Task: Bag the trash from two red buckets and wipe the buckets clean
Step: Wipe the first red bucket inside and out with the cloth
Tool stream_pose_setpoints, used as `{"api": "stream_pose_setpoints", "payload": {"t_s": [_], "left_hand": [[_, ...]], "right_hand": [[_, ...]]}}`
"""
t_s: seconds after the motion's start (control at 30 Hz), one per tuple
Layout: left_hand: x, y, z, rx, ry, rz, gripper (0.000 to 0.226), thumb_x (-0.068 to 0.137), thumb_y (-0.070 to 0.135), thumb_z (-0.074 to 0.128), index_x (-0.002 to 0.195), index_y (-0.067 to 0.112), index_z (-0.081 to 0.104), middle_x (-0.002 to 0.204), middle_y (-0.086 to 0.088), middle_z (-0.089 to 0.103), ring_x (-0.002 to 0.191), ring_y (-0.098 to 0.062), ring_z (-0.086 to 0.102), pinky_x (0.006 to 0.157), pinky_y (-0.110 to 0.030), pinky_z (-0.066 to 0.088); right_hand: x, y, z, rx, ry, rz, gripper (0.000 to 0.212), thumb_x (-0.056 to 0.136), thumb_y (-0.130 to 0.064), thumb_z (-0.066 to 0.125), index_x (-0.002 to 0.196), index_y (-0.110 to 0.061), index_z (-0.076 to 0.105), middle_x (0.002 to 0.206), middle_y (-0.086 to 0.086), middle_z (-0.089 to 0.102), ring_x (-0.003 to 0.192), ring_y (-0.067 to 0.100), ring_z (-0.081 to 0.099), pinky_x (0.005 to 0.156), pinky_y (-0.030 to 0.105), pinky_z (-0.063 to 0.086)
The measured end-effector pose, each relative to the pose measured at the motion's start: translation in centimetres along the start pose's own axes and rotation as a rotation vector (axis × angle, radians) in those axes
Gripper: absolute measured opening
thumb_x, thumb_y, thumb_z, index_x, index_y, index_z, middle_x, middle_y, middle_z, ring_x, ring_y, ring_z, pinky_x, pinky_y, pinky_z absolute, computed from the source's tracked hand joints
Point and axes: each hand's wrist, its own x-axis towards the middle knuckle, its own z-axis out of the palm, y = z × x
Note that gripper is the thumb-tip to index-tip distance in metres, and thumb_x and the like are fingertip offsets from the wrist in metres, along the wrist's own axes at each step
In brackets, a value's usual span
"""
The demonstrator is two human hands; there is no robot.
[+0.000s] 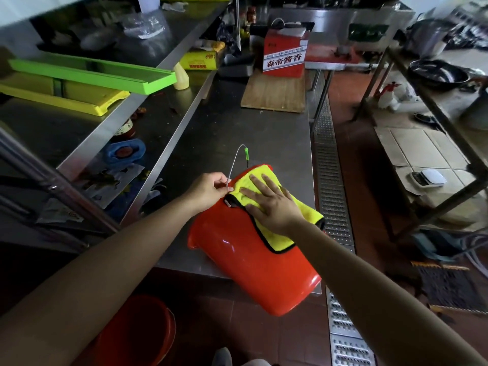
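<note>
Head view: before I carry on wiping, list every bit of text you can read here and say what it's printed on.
"森帝酱香": white band on the red box at the far end of the steel table.
Small line above it on the same box: too blurred to read.
"WRAP", seen upside down: yellow carton on the shelf; its other print is unreadable.
Jar label under the shelf: too small to read.
Red bucket and yellow cloth: no text.

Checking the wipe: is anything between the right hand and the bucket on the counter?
Only the yellow cloth: the right hand presses it flat on the tipped red bucket. The left hand pinches the wire handle.
</note>
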Motion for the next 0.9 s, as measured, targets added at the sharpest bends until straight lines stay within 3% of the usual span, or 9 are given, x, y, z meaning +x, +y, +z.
{"api": "stream_pose_setpoints", "payload": {"t_s": [0.2,0.37,0.5,0.7,0.9], "left_hand": [[-0.5,0.3,0.1,0.025,-0.012,-0.022,0.009,0.087,0.034,0.070,0.083,0.028,0.064,0.111,0.018,0.064,0.097,-0.003,0.059,0.077,-0.026,0.043],[-0.7,0.0,0.1,0.023,-0.008,-0.057,0.007,0.085,0.040,0.070,0.084,0.033,0.066,0.105,0.026,0.062,0.095,0.002,0.058,0.074,-0.025,0.043],[-1.2,-0.4,0.0,0.013,0.015,-0.065,0.004,0.084,0.038,0.070,0.085,0.036,0.066,0.101,0.029,0.062,0.094,0.007,0.056,0.069,-0.019,0.038],[-1.7,-0.3,-0.1,0.020,0.007,-0.092,0.007,0.087,0.037,0.068,0.092,0.034,0.067,0.102,0.025,0.062,0.093,0.007,0.054,0.068,-0.018,0.036],[-1.4,0.4,-0.1,0.039,0.025,-0.104,0.008,0.088,0.034,0.067,0.096,0.030,0.067,0.102,0.013,0.067,0.095,-0.007,0.061,0.078,-0.031,0.046]], "right_hand": [[-3.6,1.5,0.4,0.017,0.062,-0.026,0.054,0.098,-0.068,0.023,0.151,-0.054,0.026,0.166,-0.022,0.003,0.154,0.009,-0.006,0.121,0.053,0.019],[-12.9,6.5,1.3,0.113,0.152,0.026,0.051,0.100,-0.058,0.038,0.148,-0.044,0.042,0.165,-0.015,0.020,0.154,0.012,0.010,0.114,0.052,0.034],[-16.7,7.9,2.0,0.170,0.153,0.025,0.051,0.100,-0.056,0.040,0.148,-0.040,0.044,0.165,-0.012,0.021,0.155,0.016,0.011,0.115,0.054,0.033],[-11.3,5.6,1.2,0.089,0.065,-0.009,0.053,0.100,-0.065,0.028,0.151,-0.051,0.031,0.166,-0.019,0.008,0.155,0.014,0.000,0.118,0.052,0.026],[0.0,1.3,0.6,0.090,-0.045,0.079,0.053,0.100,-0.066,0.025,0.152,-0.057,0.016,0.166,-0.020,-0.002,0.155,0.016,-0.006,0.120,0.057,0.011]]}}
